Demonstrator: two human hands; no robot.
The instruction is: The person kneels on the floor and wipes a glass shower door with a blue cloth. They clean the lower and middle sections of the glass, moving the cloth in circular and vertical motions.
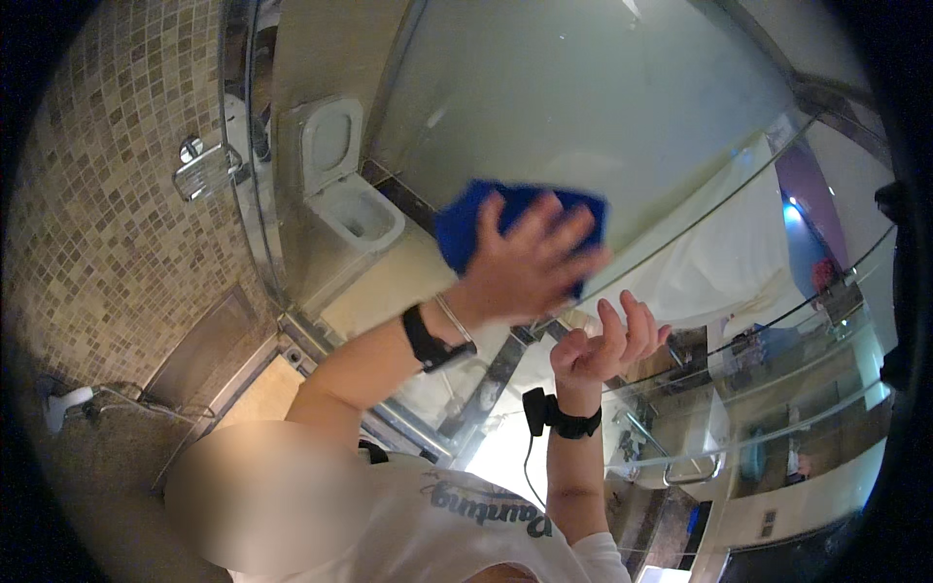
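My left hand [536, 266] lies spread over a blue cloth [466, 226], which extends past its fingers on both sides. Motion blurs this hand. The cloth is in front of a large misted glass panel [583, 109]; whether it touches the glass cannot be told. A dark band and a thin bracelet circle my left wrist. To the right and slightly lower, my right hand [609, 339] is raised with its fingers loosely bent and nothing in it. A black strap with a small device and a cable is on my right wrist.
Beyond the glass at left stands a white toilet [357, 218] with its lid raised. A chrome wall rack [200, 175] is on the mosaic-tiled wall, with a white hand shower [69, 404] lower down. At right are glass edges, white fabric [707, 270] and a chrome handle [692, 477].
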